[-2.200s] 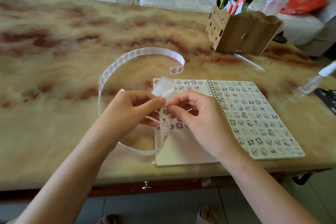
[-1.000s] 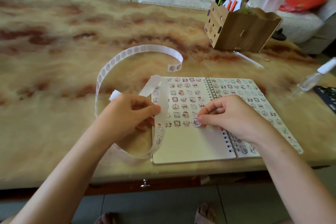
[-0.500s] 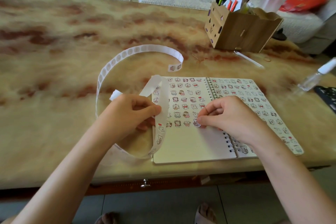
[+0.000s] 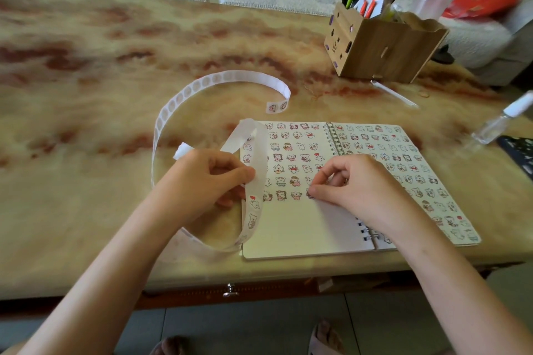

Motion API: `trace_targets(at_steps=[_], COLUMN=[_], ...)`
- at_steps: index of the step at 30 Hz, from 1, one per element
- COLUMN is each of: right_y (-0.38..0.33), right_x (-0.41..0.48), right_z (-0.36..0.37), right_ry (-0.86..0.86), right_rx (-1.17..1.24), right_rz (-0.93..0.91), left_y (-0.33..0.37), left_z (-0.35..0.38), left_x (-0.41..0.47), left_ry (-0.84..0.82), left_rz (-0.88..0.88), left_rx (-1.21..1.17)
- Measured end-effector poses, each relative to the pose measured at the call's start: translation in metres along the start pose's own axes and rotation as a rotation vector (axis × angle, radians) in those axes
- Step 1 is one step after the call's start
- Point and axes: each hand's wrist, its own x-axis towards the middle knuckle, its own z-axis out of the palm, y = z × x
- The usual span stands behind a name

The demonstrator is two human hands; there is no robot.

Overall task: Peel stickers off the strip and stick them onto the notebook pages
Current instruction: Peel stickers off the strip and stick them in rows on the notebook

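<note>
An open spiral notebook (image 4: 294, 228) lies near the table's front edge, both pages covered in rows of small cartoon stickers. A long white sticker strip (image 4: 170, 106) loops across the table to its left. My left hand (image 4: 207, 179) pinches the strip between thumb and fingers at the notebook's left edge. My right hand (image 4: 354, 181) has its fingers curled, and its thumb and forefinger press a small sticker (image 4: 310, 194) onto the left page at the end of the lowest row.
A wooden pen holder (image 4: 380, 49) full of pens and scissors stands at the back right. A white stick (image 4: 393, 94) lies in front of it. A clear spray bottle (image 4: 499, 121) and a dark object (image 4: 519, 150) sit at the right edge. Sofa cushions lie beyond the table.
My right hand took a sticker from the strip and brought it down to the left page, where it has stayed pressed for the last second. My left hand keeps its hold.
</note>
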Motion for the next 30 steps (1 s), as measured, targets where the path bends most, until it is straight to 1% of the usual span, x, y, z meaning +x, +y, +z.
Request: trace_targets(at_steps=[3, 6, 10, 12, 14, 22, 26, 30], right_y=[0.002, 0.004, 0.004, 0.005, 0.006, 0.003, 0.003, 0.000], right_x=[0.002, 0.004, 0.005, 0.006, 0.007, 0.004, 0.004, 0.004], right_z=[-0.001, -0.001, -0.006, -0.013, -0.016, -0.013, -0.005, 0.001], right_ry=[0.009, -0.009, -0.054, -0.040, -0.023, -0.047, 0.017, 0.045], right_rx=[-0.059, -0.055, 0.077, 0.147, 0.167, 0.081, 0.035, -0.093], right_rz=[-0.007, -0.002, -0.001, 0.009, 0.004, -0.063, -0.048, -0.030], left_y=[0.000, 0.000, 0.000, 0.000, 0.001, 0.002, 0.001, 0.002], left_z=[0.001, 0.001, 0.001, 0.001, 0.001, 0.001, 0.001, 0.001], left_x=[0.001, 0.001, 0.001, 0.001, 0.001, 0.000, 0.001, 0.000], left_ry=[0.001, -0.003, -0.001, 0.002, 0.003, -0.001, 0.002, 0.004], left_rz=[-0.008, -0.013, -0.009, -0.005, -0.007, -0.007, -0.014, -0.014], left_rx=[-0.006, -0.015, -0.012, -0.010, -0.002, 0.014, 0.010, 0.005])
